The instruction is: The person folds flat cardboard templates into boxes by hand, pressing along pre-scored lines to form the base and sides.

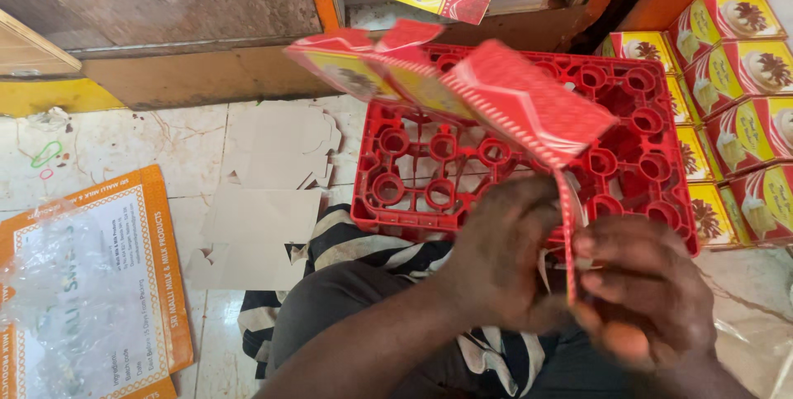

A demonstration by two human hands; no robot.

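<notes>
Over red crate [429, 192] | both hands [504, 258] [652, 300] pinch blurred carton flat [512, 102] | fingertips motion-smeared, each grip closed on flat

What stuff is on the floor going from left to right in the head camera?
Orange box → flat cardboard pieces → red crate → stacked red-and-yellow boxes.

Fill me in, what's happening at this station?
A person sits on the floor, both hands on a red and yellow carton blank. The left hand and right hand pinch its lower edge together; the rest fans upward, not yet a closed box. Behind it a red plastic crate lies on the floor. Finished boxes are stacked at the right, and plain cardboard sheets lie at the left.
</notes>
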